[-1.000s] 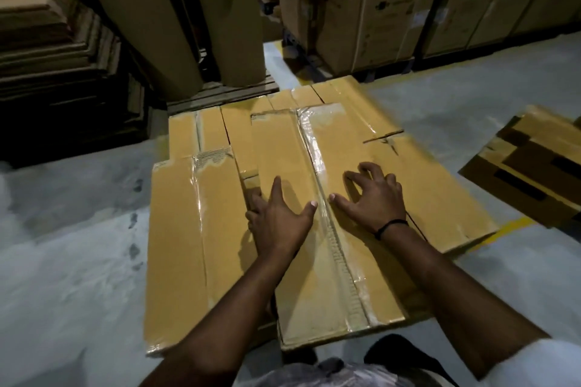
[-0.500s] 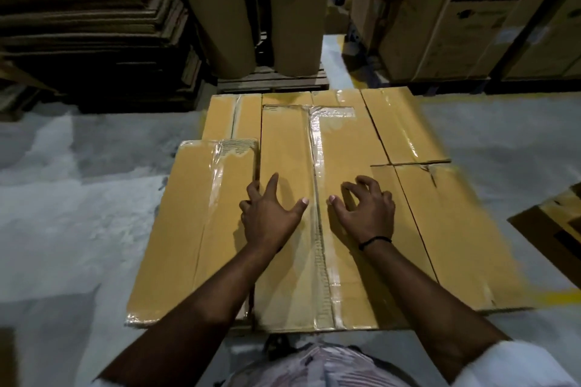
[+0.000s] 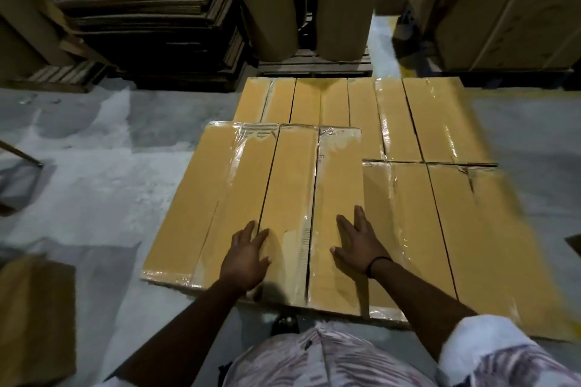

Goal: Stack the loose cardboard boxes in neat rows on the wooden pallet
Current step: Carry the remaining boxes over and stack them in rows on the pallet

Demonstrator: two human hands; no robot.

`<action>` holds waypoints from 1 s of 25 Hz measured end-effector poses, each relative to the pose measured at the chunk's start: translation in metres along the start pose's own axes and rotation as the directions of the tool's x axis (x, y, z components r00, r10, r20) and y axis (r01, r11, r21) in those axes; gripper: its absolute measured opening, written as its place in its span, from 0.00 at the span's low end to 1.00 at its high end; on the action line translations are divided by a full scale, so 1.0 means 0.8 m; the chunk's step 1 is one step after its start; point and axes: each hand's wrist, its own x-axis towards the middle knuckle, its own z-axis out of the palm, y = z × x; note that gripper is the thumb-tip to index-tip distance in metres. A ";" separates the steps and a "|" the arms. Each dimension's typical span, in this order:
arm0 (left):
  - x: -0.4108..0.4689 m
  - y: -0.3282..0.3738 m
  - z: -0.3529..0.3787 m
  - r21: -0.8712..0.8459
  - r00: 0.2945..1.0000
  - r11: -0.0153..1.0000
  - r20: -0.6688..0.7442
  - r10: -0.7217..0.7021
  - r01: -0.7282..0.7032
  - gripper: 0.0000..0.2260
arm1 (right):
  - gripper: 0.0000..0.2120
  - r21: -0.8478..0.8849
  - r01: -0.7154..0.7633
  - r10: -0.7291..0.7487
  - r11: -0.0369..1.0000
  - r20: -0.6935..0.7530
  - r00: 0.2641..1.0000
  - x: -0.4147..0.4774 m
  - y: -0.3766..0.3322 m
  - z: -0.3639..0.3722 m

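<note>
Several flat, taped cardboard boxes lie side by side in rows in front of me. Two upper boxes sit together at the near left: the left one point(image 3: 201, 198) and the right one point(image 3: 314, 192). My left hand point(image 3: 246, 256) rests flat on the seam between them, fingers straight. My right hand point(image 3: 360, 240) lies flat on the right upper box near its right edge, fingers spread. Lower boxes point(image 3: 440, 223) fill the right side and the far row point(image 3: 330, 100). The pallet under them is hidden.
A dark stack of flattened cardboard point(image 3: 141, 9) stands at the far left. Two upright cardboard rolls point(image 3: 342, 0) stand on a wooden pallet point(image 3: 314, 64) straight ahead. Large cartons point(image 3: 503, 6) are at the far right. A loose cardboard sheet point(image 3: 34, 317) lies on the grey floor near left.
My fingers have straightened from a clawed spread to flat. The right upper box now sits flush against the left one, with their far ends level. My view has swung left and closer.
</note>
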 end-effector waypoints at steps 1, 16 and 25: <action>-0.007 -0.003 0.004 -0.004 0.999 0.999 0.005 -0.032 0.032 0.34 | 0.43 -0.019 0.017 -0.018 1.000 -0.007 1.000 -0.008 0.006 0.004; -0.012 -0.021 -0.028 0.328 0.886 0.916 0.459 0.057 -0.229 0.61 | 0.52 -0.010 -0.006 0.007 1.000 0.107 0.994 -0.109 0.017 0.050; -0.023 -0.047 -0.032 0.320 0.910 0.895 0.373 0.183 -0.311 0.61 | 0.42 0.023 -0.155 0.157 0.988 -0.056 0.986 -0.138 -0.017 0.083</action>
